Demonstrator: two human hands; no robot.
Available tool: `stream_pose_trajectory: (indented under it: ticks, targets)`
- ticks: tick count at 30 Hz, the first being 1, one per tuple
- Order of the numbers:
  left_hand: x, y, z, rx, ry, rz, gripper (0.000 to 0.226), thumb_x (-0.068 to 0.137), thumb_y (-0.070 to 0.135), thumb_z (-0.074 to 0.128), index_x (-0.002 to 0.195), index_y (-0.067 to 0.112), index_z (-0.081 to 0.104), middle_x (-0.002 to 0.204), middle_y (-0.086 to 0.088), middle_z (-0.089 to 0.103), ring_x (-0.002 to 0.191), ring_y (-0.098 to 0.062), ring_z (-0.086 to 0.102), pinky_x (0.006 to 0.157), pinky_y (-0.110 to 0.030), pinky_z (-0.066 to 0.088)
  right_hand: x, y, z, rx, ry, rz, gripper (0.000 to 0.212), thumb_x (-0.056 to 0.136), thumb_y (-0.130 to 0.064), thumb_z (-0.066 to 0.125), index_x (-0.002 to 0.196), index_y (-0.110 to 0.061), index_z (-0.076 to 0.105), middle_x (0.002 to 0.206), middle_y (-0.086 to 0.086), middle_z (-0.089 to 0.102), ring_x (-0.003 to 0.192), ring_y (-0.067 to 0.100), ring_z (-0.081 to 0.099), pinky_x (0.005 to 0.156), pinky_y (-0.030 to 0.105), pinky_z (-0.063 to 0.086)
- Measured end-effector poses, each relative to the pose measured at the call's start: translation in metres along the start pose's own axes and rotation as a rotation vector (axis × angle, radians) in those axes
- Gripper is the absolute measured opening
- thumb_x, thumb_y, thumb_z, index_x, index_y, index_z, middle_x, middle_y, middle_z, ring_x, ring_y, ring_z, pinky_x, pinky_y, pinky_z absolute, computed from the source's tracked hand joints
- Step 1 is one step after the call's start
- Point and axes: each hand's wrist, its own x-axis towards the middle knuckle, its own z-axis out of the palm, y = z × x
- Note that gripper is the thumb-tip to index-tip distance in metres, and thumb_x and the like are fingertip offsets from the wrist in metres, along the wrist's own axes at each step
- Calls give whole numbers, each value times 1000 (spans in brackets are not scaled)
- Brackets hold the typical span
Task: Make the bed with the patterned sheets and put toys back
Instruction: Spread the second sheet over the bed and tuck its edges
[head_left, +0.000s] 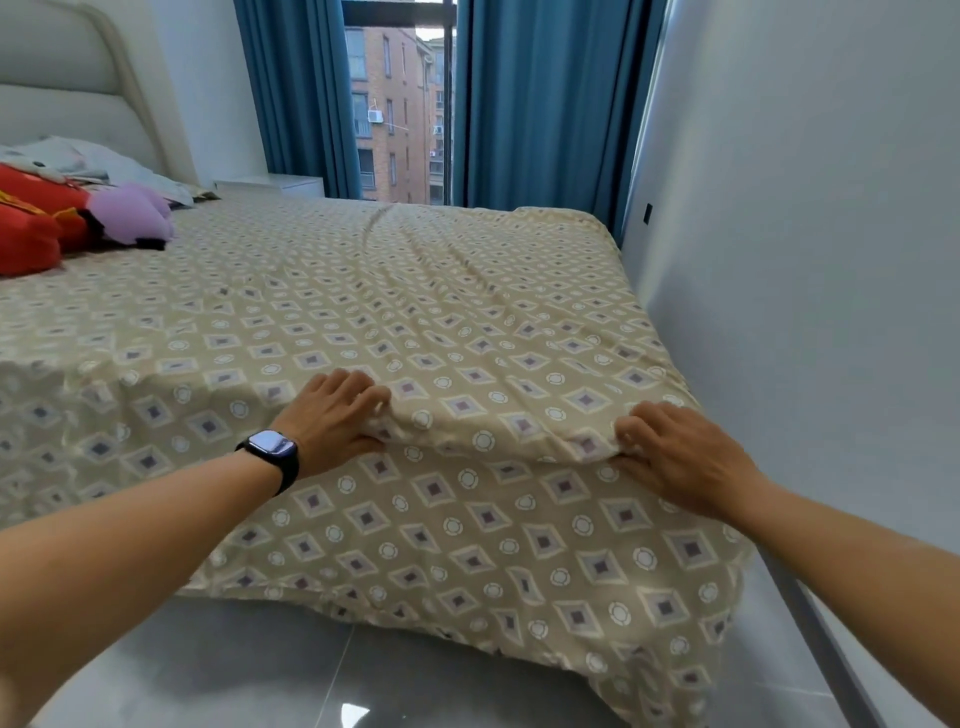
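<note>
Two bare forearms reach in from the bottom corners toward the foot of the bed. The left hand (336, 415), with a dark smartwatch (271, 451) on its wrist, and the right hand (675, 452) each pinch a raised fold of the patterned sheet (395, 312) along the mattress edge, fingers curled over the ridge and thumbs tucked beneath it. The beige sheet with diamonds and circles covers the whole mattress and hangs over the foot end, down to the glossy grey tiled floor (249, 670); long wrinkles run from the middle toward the far side. At the head end, well apart from the hands, a red plush toy (31, 223) and a purple plush toy (132, 210) lie on the sheet, touching each other, with crumpled pale bedding (88, 163) behind them, possibly pillows, against the padded headboard (78, 83). A white wall (805, 234) stands close along the bed's right side. Blue curtains (545, 104) frame a window (397, 114) beyond.
</note>
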Motion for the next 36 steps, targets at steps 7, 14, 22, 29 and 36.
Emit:
stream_pose_trajectory:
  ticks: [7,14,22,29,36]
  targets:
    - [6,9,1,29,-53,43,78,64,39,91,124,22,44,110,-8,50,91,-30,49,76,-43,47,-18,8,-1,71,113,105,24,102,-36,43,88,-18,49,84,0,52,69,22,45,62,35,42]
    - [29,35,-4,-42,-171,126,100,65,51,89,144,27,32,137,-5,47,119,-30,54,99,-44,47,-26,10,-8,54,102,64,17,100,-25,45,87,-16,52,79,3,56,65,22,49,61,29,38]
    - [50,54,8,43,-176,216,120,78,55,77,158,33,-9,160,-5,30,146,-30,35,118,-44,35,-43,3,-5,241,4,414,38,103,-44,31,77,-24,49,72,-8,53,63,17,47,58,30,33]
    - [68,98,2,-49,-153,186,113,83,53,74,159,38,-9,168,1,12,154,-29,17,123,-39,20,-36,5,3,831,-197,1403,42,104,-53,37,103,-19,61,99,4,65,91,26,61,80,37,45]
    - [84,125,6,-34,-161,195,110,88,45,72,159,35,-12,169,3,5,155,-28,9,126,-41,12,-36,16,5,880,-164,1457,38,106,-37,44,102,-8,70,95,12,70,82,28,63,75,36,50]
